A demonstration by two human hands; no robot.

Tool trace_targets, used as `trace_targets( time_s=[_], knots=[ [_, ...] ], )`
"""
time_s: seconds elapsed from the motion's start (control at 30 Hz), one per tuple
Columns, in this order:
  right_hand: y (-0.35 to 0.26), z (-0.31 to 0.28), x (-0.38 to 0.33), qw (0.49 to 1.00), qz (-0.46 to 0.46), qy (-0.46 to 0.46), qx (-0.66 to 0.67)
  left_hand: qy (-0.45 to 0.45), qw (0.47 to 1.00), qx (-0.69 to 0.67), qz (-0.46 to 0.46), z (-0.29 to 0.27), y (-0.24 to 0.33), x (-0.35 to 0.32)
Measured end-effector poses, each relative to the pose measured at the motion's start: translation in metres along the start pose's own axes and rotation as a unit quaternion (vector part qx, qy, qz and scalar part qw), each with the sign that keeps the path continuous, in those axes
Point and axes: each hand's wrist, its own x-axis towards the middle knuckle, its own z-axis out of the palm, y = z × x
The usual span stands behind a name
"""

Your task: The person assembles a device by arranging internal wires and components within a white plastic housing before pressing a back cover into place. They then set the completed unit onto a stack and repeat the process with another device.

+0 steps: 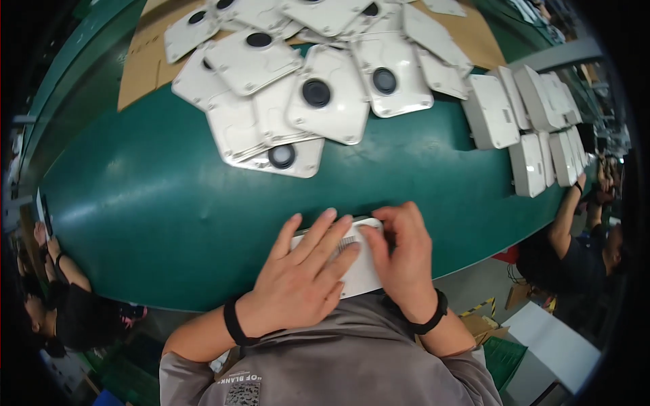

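Note:
A white plastic housing [362, 271] with a patch of vent slots lies at the table's near edge, close against my body. My left hand [298, 284] rests flat across it, fingers spread, covering much of its left part. At its far right corner my right hand [406, 250] is closed, thumb on the top face and curled fingers at the edge. The fingertips beyond that edge are partly hidden. Both wrists carry a black band.
Flat white covers [328, 108] with round black discs lie heaped on the green table [169, 216] and on cardboard [145, 68] at the back. Several white box-shaped housings [491, 111] stand at the right. A co-worker [575, 237] sits right, another person [74, 304] left.

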Motion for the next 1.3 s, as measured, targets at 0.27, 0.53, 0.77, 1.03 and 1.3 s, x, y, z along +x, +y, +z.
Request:
trace_targets(
  time_s=[0.27,0.53,0.77,1.03,1.3],
  knots=[
    [0.008,-0.021,-0.028,0.977,0.05,-0.183,-0.095,-0.067,0.995,0.063,0.027,0.008,0.001,-0.022],
    [0.014,-0.018,-0.032,0.965,0.1,-0.235,-0.06,-0.051,0.995,0.083,0.036,0.013,0.0,-0.02],
    [0.051,-0.07,-0.056,0.898,0.263,-0.167,0.31,-0.077,0.988,0.099,0.094,0.02,0.015,0.046],
    [0.171,-0.16,-0.047,0.884,0.328,0.095,0.318,0.13,0.99,-0.044,-0.02,0.034,0.013,0.046],
    [0.136,-0.122,-0.024,0.73,0.286,0.337,0.522,0.244,0.963,0.003,-0.118,0.009,-0.021,0.014]
  ],
)
